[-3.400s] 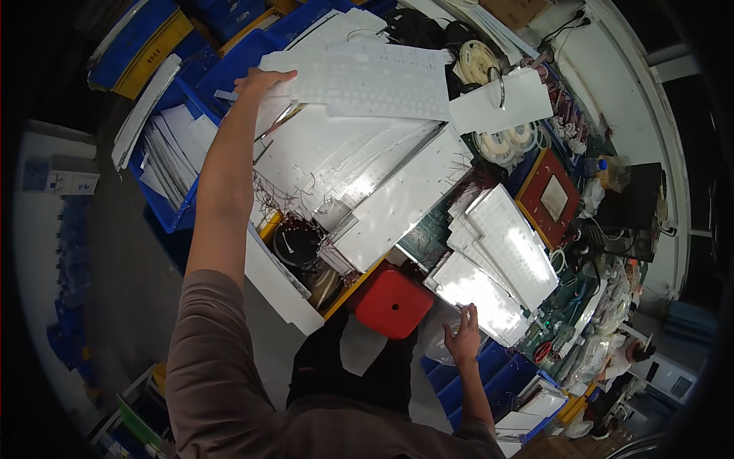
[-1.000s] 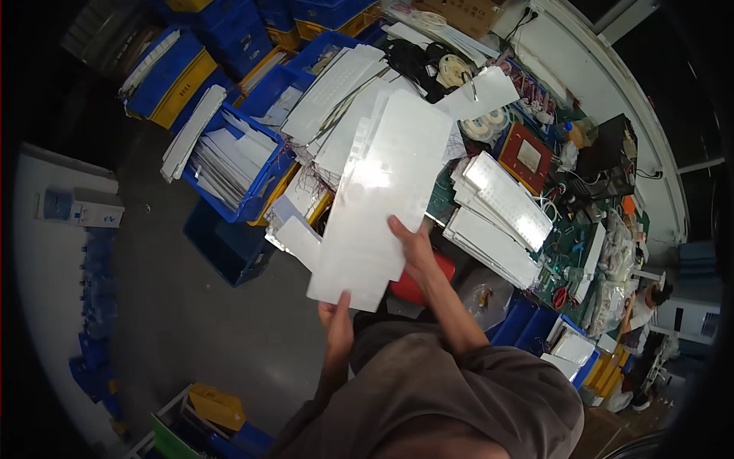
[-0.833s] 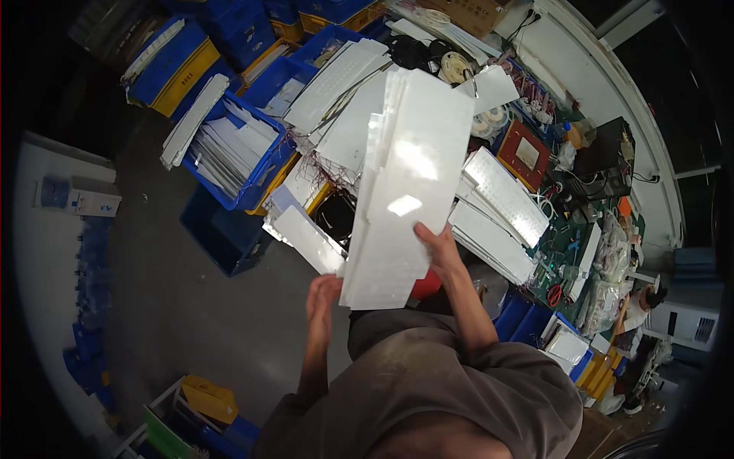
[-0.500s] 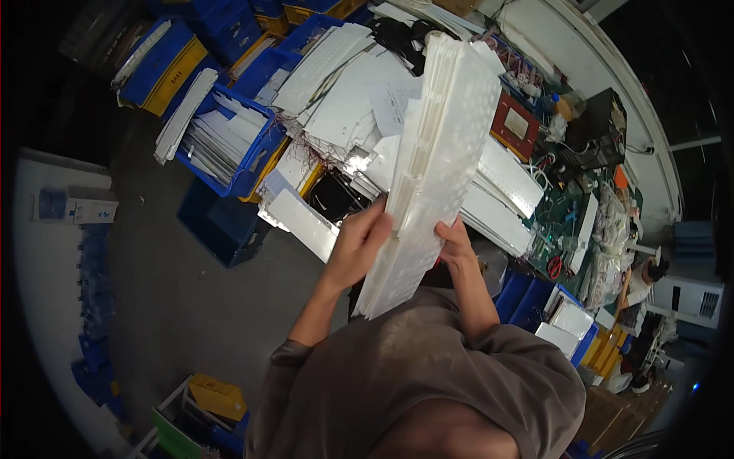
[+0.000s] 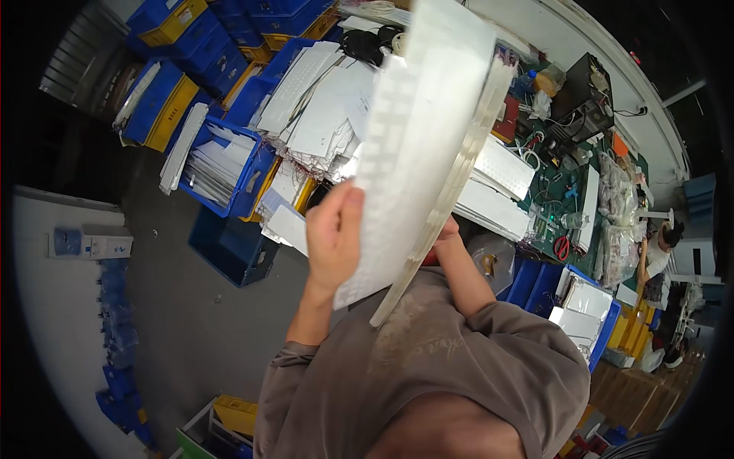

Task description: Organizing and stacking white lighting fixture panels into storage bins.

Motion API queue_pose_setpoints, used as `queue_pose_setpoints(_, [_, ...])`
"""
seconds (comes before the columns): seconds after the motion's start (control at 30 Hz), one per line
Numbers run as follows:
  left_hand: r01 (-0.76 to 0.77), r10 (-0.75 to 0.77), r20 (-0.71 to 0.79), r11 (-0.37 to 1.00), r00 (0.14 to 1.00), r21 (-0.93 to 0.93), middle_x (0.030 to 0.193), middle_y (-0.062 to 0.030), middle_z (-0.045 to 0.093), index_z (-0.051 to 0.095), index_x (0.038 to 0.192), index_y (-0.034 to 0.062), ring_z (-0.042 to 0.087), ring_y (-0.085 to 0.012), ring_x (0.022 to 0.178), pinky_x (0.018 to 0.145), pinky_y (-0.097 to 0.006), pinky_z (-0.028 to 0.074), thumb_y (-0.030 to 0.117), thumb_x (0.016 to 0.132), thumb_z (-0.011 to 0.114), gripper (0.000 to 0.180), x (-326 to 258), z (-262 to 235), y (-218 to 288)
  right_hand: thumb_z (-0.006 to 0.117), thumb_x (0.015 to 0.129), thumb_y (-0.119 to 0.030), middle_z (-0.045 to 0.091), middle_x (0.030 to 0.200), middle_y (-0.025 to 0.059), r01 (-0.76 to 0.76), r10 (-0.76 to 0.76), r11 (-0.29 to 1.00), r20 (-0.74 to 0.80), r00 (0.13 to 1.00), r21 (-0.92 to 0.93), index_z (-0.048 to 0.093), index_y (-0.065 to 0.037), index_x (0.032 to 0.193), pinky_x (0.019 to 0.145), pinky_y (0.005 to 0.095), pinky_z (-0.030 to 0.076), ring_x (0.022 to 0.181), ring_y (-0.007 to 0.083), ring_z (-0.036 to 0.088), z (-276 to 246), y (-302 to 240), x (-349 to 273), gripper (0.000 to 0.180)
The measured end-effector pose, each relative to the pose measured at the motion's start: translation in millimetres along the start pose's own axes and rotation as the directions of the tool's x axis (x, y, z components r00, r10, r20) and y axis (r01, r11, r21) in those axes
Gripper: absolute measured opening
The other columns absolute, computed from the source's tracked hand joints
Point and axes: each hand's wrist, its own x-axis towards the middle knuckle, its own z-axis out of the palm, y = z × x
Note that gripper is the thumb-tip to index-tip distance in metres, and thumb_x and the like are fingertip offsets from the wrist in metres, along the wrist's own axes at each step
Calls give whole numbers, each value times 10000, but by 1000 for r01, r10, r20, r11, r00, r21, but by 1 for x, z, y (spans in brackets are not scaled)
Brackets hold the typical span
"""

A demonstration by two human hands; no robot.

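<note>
A long white sheet (image 5: 417, 145) stands tilted in front of my chest, with faint pale patches along its left edge. My left hand (image 5: 335, 239) is closed on that edge, thumb on the near face. To the right of the sheet shows the layered edge of a stack of translucent white sheets (image 5: 457, 177); the two spread apart toward their lower ends. My right hand (image 5: 448, 229) is at the stack's right side, closed around it, with most of its fingers hidden behind.
White sheets and wires (image 5: 325, 111) are heaped ahead. To the left, a blue crate (image 5: 248, 180) holds white strips, above a dark blue bin (image 5: 229, 249) on the floor. Red scissors (image 5: 562, 246) lie on the green bench at right. Another person (image 5: 659, 252) is at far right.
The bundle has turned and its front sheet has parted from the stack. My left hand has moved left and up with the sheet's edge; the stack's layered edge now shows at right.
</note>
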Motion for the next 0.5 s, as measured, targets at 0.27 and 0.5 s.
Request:
queue_pose_setpoints(0.27, [120, -165, -231, 973, 959, -196, 891, -79, 679, 607, 1171, -71, 534, -47, 695, 608, -149, 404, 174, 1011, 537, 301, 41, -8, -7, 850, 749, -245, 637, 1179, 113, -162, 130, 949, 132, 983, 272, 517, -115, 1367, 841, 399, 529, 1016, 248, 631, -48, -15, -25, 714])
queue_pose_setpoints(0.5, [247, -289, -253, 951, 923, -184, 916, -119, 707, 608, 1167, -60, 577, -36, 661, 552, -122, 417, 198, 1007, 564, 307, 40, 3, -19, 821, 780, -207, 668, 1025, 52, -10, -7, 962, 60, 998, 274, 570, -121, 1294, 808, 361, 556, 945, 213, 652, -30, -50, -28, 579])
